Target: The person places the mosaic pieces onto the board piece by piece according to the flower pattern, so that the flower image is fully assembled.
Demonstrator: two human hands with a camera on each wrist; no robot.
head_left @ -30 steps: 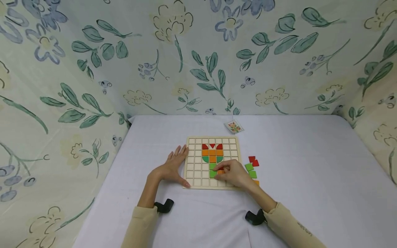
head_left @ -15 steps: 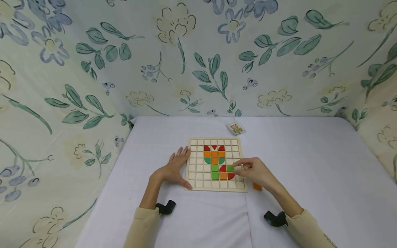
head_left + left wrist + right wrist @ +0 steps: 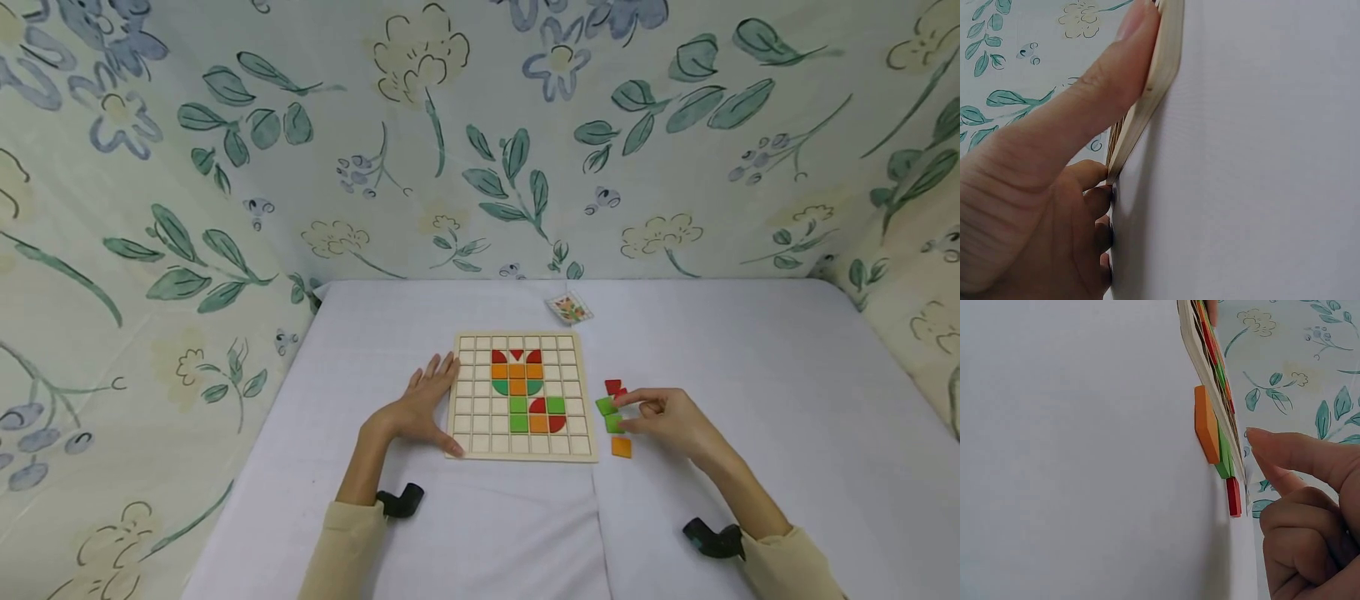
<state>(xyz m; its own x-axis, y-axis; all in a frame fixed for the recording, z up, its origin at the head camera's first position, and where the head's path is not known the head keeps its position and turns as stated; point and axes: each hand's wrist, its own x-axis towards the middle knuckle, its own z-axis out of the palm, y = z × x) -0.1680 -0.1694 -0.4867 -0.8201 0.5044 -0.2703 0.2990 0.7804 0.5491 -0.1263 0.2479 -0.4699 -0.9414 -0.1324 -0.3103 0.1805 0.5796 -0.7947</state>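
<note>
A square wooden grid board (image 3: 525,457) lies on the table, with red, orange and green tiles set in several cells. My left hand (image 3: 412,408) rests against its left side, fingers spread and thumb at the near corner; the left wrist view shows the thumb on the board's edge (image 3: 1163,81). To the right of the board, my right hand (image 3: 675,421) reaches to two light green tiles (image 3: 613,424), index finger and thumb apart, other fingers curled. Two red tiles (image 3: 612,387) lie just beyond, partly covered by the index finger. An orange tile (image 3: 621,448) sits nearest the person.
Behind the board is a small picture card (image 3: 570,307) with a coloured pattern. White cloth (image 3: 375,325) covers the table. A floral curtain (image 3: 480,142) hangs at the back and sides. Each wrist wears a black camera (image 3: 401,501).
The right hand has left the board and moved right to the loose tiles. A light green tile now sits in a cell at the tile group's right. The left hand stays put.
</note>
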